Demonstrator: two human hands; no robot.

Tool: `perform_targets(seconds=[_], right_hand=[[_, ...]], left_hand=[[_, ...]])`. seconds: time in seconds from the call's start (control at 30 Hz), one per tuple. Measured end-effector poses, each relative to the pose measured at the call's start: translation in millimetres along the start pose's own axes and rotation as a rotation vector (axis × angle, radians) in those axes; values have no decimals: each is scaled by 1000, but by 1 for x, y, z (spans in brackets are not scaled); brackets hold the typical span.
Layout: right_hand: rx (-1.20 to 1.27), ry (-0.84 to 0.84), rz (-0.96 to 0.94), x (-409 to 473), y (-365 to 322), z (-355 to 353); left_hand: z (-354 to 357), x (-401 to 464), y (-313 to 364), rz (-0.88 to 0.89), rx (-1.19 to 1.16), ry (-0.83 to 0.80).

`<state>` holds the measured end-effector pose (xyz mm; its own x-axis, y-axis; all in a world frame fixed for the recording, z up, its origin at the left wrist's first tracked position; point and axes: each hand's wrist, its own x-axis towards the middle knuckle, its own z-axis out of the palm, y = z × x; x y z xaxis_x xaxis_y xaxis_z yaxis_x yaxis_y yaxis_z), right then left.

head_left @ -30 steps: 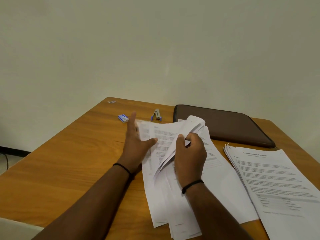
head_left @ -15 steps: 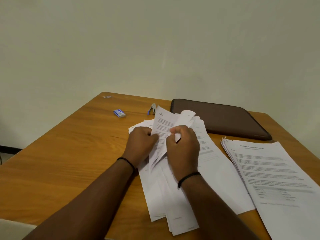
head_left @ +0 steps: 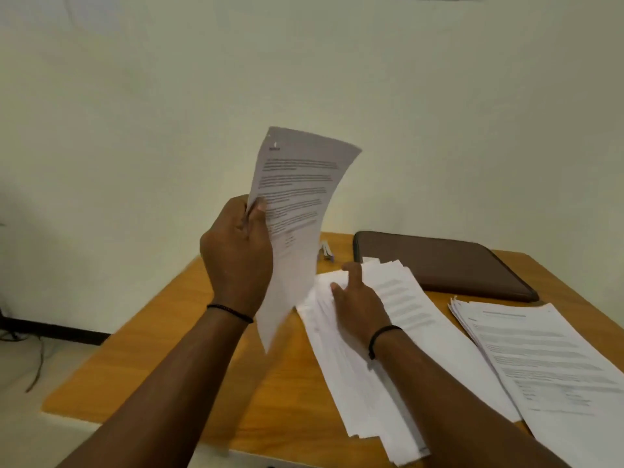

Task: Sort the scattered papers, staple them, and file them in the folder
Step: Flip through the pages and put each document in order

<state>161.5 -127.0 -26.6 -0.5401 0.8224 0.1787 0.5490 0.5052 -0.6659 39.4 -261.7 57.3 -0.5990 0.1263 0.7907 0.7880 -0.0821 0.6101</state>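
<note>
Two heaps of papers cover the table [head_left: 189, 349]: the middle pile [head_left: 405, 359], steadied under the right hand's [head_left: 358, 298] spread fingers, probably for sorting; the left hand [head_left: 238, 251] pinches one lifted sheet [head_left: 297, 204], likely to read it.

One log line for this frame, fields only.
left hand: holds sheet raised | right hand: rests on loose pile | folder: closed | stage: sorting

Left hand [head_left: 236, 251] pinches a raised sheet [head_left: 297, 211]; right hand [head_left: 358, 298] rests flat on the pile [head_left: 388, 383] beside a folder [head_left: 439, 261]
</note>
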Motion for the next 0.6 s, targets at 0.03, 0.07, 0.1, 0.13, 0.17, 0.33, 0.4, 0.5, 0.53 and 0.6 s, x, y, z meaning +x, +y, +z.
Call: perform_targets(seconds=[0.03,0.07,0.1,0.13,0.17,0.33,0.4,0.5,0.53,0.6], right_hand=[[6,-5,10,3,-3,0],[22,-1,12,7,-11,0],[30,0,20,10,-16,-1],[45,12,13,11,-25,-3],[47,32,0,10,-31,-6],[-98,230,-28,-13,-14,-45],[-153,322,21,-27,14,-69],[-267,344,172,-47,49,-103],[-320,328,223,-52,58,-111],[-425,249,319,-64,74,-125]], left_hand=[[-9,6,3,45,-36,36],[-21,14,6,95,-64,76],[-29,19,8,132,-96,109],[-39,26,12,169,-128,141],[-47,31,15,196,-152,164],[-50,32,45,197,-144,109],[-38,17,52,125,-80,0],[-15,-8,48,-11,27,-208],[-7,-15,45,-63,57,-283],[13,-30,41,-177,82,-429]])
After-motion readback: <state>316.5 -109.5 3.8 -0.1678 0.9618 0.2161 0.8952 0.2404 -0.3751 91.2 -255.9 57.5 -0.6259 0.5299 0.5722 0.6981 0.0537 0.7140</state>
